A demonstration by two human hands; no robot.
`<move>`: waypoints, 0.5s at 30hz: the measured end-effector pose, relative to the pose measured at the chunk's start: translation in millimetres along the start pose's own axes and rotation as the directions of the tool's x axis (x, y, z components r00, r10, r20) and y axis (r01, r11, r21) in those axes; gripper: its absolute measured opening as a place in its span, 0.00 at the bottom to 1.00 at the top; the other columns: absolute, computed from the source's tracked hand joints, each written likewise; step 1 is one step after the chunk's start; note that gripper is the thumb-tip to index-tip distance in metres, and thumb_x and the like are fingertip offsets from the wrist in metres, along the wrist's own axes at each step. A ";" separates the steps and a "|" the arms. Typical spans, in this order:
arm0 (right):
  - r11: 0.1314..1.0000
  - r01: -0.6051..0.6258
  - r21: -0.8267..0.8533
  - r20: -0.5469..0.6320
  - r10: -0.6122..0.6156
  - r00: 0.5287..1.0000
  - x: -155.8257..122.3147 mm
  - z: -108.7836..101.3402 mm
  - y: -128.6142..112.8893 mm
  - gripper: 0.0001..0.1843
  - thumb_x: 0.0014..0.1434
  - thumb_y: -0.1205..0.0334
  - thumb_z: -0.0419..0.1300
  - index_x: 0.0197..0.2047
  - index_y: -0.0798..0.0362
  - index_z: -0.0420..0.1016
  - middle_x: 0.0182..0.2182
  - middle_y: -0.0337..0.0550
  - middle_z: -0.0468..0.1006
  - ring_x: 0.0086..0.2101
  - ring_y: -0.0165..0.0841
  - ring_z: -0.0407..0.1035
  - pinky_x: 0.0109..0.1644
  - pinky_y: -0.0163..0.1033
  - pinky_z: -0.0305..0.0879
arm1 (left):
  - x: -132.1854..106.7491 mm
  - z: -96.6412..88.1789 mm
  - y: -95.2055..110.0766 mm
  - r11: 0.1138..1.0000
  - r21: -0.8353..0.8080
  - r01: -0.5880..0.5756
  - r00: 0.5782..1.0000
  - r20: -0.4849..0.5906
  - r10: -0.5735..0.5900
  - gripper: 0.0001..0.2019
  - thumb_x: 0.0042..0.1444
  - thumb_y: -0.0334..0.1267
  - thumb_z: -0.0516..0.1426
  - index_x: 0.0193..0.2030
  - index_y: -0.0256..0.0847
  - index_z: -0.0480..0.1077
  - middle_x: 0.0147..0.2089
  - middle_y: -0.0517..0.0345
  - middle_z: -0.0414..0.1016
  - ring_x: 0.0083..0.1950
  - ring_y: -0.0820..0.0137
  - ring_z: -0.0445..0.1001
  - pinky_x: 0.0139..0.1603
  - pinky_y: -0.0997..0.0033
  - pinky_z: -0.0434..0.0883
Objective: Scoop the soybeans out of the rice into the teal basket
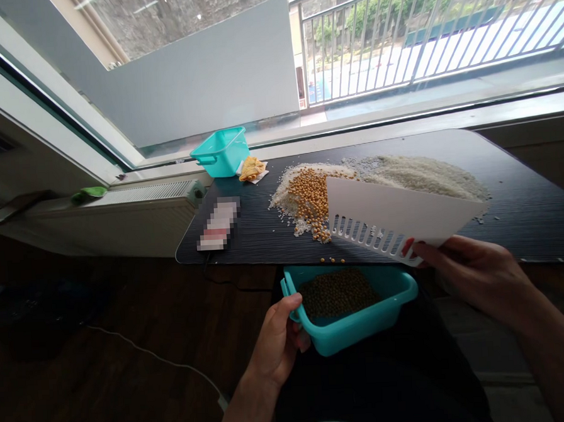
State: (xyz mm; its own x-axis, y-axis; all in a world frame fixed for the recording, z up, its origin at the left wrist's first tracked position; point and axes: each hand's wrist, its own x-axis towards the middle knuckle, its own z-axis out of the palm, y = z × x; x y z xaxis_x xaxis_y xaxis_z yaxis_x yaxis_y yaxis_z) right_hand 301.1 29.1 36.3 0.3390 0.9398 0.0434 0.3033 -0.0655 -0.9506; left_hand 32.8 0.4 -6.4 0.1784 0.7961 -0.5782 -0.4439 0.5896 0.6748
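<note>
My left hand point(282, 330) grips the left rim of a teal plastic bin point(350, 336), its thumb over the edge. The bin sits at my lap, just below the table's near edge, with small dark greenish beans point(340, 293) inside. In my right hand point(474, 273) is a flat white slotted sheet point(400, 208), held by its lower right part over the table's near edge. Behind its left side lie yellow round beans point(309, 194) among white grains point(281, 192). A larger pale heap of grains point(421, 169) shows past the sheet's upper edge, partly hidden by it.
On the dark table point(259, 234) lie a blurred-out phone-like device point(220, 223) with a cable and a yellow crumpled item point(252, 168). A second teal bin point(225, 152) stands by the window. A radiator point(154, 211) is at left.
</note>
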 end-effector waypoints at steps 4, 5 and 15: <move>1.000 0.020 -0.003 0.040 -0.020 0.999 1.7 4.5 1.3 0.18 0.38 0.46 0.66 0.28 0.51 0.80 0.25 0.40 0.81 0.28 0.36 0.73 0.37 0.42 0.71 | 0.4 -0.1 -1.1 1.000 -0.002 -0.004 1.000 -0.003 0.004 0.19 0.43 0.47 0.62 0.17 0.39 0.58 0.13 0.69 0.54 0.13 0.80 0.56 0.14 0.78 0.51; 1.000 0.030 -0.007 0.042 -0.030 0.999 2.4 6.1 0.8 0.18 0.38 0.46 0.66 0.28 0.51 0.80 0.25 0.40 0.81 0.28 0.36 0.73 0.36 0.41 0.71 | 0.3 -0.1 -1.3 1.000 -0.003 -0.002 1.000 -0.004 0.002 0.19 0.43 0.47 0.62 0.17 0.39 0.58 0.13 0.69 0.54 0.13 0.80 0.56 0.14 0.78 0.51; 0.999 0.005 -0.033 0.026 -0.004 1.000 -3.2 -1.0 -2.1 0.18 0.36 0.46 0.67 0.28 0.48 0.81 0.26 0.40 0.82 0.29 0.39 0.74 0.37 0.44 0.72 | 0.0 -0.1 0.2 1.000 0.002 0.002 1.000 0.001 -0.002 0.20 0.42 0.48 0.62 0.16 0.40 0.58 0.13 0.69 0.54 0.13 0.80 0.56 0.14 0.78 0.51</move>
State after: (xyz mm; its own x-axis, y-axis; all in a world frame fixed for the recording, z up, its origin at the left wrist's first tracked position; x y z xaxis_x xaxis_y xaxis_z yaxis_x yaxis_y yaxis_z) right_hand 300.3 25.9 38.5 0.3142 0.9485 0.0396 0.3346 -0.0716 -0.9396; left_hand 32.6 0.5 -6.3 0.1800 0.7948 -0.5795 -0.4413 0.5918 0.6746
